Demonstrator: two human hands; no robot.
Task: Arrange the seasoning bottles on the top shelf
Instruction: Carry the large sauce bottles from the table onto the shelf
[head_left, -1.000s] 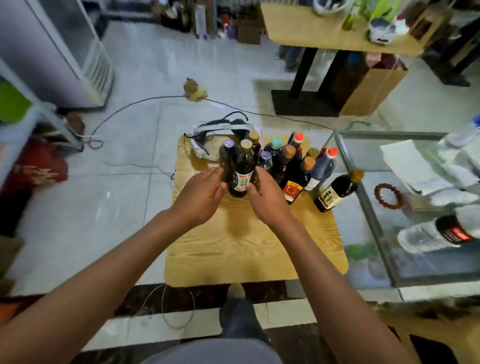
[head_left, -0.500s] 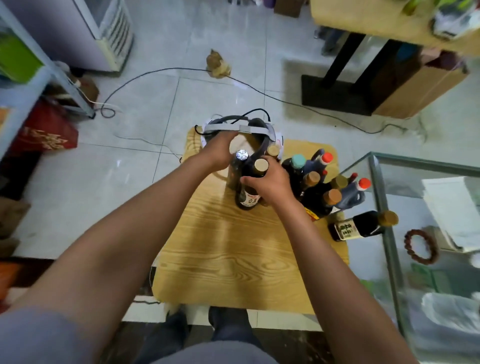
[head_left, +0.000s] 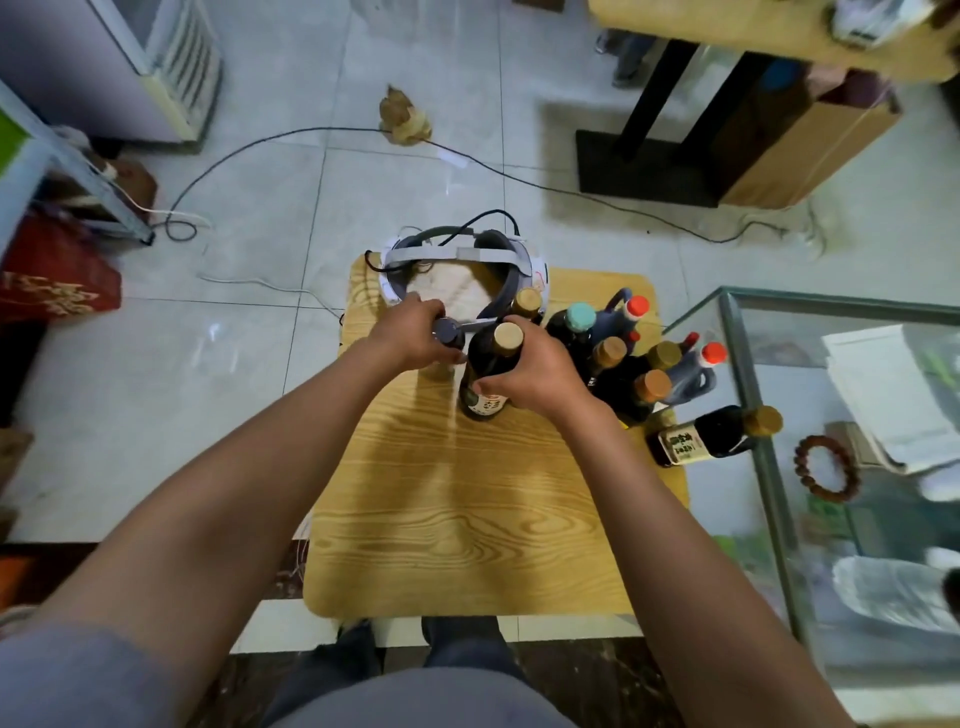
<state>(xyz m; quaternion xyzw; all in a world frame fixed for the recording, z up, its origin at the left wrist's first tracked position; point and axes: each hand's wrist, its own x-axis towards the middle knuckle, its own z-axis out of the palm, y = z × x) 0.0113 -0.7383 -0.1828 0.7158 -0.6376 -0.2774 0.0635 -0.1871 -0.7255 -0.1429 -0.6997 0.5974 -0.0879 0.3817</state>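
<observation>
From up here I look down on a pale grey tiled floor (head_left: 249, 364) with a thin black cable (head_left: 291, 136) curving across it. On it stands a light wooden table with rounded corners (head_left: 467, 519), and to the right is a glass-topped cabinet with a metal frame (head_left: 769, 467). At the far edge of the table lies a grey and white headset with a band (head_left: 457, 252).

A cluster of dark seasoning bottles (head_left: 623, 358) stands upright on the far right part of the table, their caps tan, teal and red. One dark bottle with a tan cap and a pale label (head_left: 711, 436) lies on its side at the right edge of the table, against the cabinet frame.

My right hand (head_left: 535, 374) has its grip closed around the body of a tall dark bottle with a tan cap (head_left: 491, 364), which stands just left of the cluster, near the table's middle; whether its base rests on the wood or is lifted clear I cannot tell. My left hand (head_left: 415, 338) has its grip wrapped around a smaller dark bottle with a shiny silver cap (head_left: 448, 330), just left of the tall one and touching it or nearly so.

A brown beaded bracelet (head_left: 826, 467) lies on the cabinet's glass.
</observation>
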